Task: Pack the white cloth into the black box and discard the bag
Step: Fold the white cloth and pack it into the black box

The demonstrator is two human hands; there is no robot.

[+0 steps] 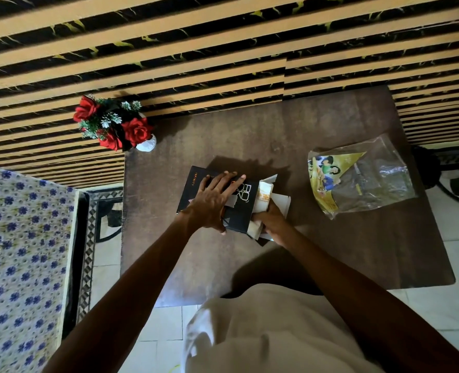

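Brown table (250, 135): left hand (212, 203) flat on box (239, 211); right hand (272, 220) grasps cloth (264, 195) at box's open end; bag (363, 176) right, apart.

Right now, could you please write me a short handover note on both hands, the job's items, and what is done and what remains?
Left hand: flat on top of the black box, steadying it.
Right hand: at the box's open right end, fingers on the white cloth.
Cloth: partly in, still sticking out past the open flaps.
Bag: empty, lying on the table to the right, untouched.
Done: cloth out of the bag, insertion begun.
Left: push cloth fully in, close flaps, discard bag.
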